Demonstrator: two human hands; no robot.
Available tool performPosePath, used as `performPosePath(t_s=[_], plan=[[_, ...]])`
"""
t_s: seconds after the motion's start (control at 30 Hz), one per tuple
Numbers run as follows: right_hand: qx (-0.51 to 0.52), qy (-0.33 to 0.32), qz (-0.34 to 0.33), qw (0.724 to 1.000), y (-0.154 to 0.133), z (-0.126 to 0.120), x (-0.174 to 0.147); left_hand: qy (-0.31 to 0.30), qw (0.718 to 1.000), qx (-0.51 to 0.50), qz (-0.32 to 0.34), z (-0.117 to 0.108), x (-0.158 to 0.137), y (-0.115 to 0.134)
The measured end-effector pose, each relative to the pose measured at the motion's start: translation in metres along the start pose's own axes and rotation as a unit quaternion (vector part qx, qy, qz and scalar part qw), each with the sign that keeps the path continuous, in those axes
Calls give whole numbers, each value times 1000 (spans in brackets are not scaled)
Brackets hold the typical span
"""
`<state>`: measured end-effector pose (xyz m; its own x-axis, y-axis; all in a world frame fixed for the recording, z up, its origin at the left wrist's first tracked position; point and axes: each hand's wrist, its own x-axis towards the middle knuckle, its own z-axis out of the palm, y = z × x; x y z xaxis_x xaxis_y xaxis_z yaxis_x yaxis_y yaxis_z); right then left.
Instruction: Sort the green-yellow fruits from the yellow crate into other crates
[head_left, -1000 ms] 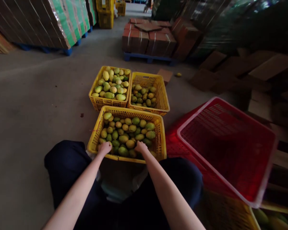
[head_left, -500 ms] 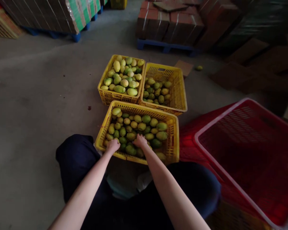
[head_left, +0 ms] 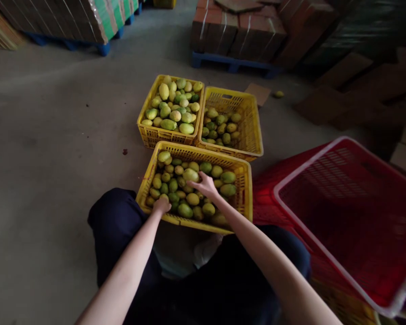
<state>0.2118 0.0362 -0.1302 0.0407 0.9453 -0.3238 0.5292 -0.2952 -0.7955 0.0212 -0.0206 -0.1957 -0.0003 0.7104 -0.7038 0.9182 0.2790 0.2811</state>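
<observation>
In front of me a low yellow crate [head_left: 248,198] holds many green and yellow lemons [head_left: 228,177]. My right hand [head_left: 206,186] is over the middle of this crate, thumb and fingers around a large pale yellow-green lemon [head_left: 191,175] raised above the others. At the crate's near left corner, my left hand [head_left: 162,206] is closed, and a yellowish lemon [head_left: 164,197] shows at its fingers. The back of that hand hides most of its grip.
Behind stand a fuller yellow crate [head_left: 169,131] of lemons and a partly filled yellow crate [head_left: 250,122]. A large red crate [head_left: 311,212] stands close on my right. Farther back, stacked cartons [head_left: 216,34] rest on a blue pallet [head_left: 235,63]. A stray lemon [head_left: 278,94] lies on the floor.
My right hand has risen from among the lemons and moved slightly right and away from me, lifting a large lemon. My left hand has barely moved.
</observation>
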Motion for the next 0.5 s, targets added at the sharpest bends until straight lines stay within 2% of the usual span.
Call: performPosePath(t_s=[0.03,0.07,0.13,0.2,0.27,0.33,0.43,0.5], plan=[[42,14,-10,999,-11,-15,-5,8,1000,-16,3,2,1,3],[153,41,-21,987,-23,-29,-11,21,999,-32,3,4,1,7],[357,68,-46,930,-45,-56,-26,51,997,-62,-5,8,-1,14],[491,59,-64,867,-60,-76,-41,79,993,-82,-17,10,-4,16],[566,61,-66,819,-66,-89,-53,96,990,-94,-29,9,-6,11],[613,86,-43,784,-64,-93,-59,104,989,-100,-35,4,-4,0],[664,111,30,739,-50,-90,-62,110,989,-92,-25,-12,5,-16],[691,86,99,711,-41,-87,-61,116,990,-73,-11,-26,17,-21]])
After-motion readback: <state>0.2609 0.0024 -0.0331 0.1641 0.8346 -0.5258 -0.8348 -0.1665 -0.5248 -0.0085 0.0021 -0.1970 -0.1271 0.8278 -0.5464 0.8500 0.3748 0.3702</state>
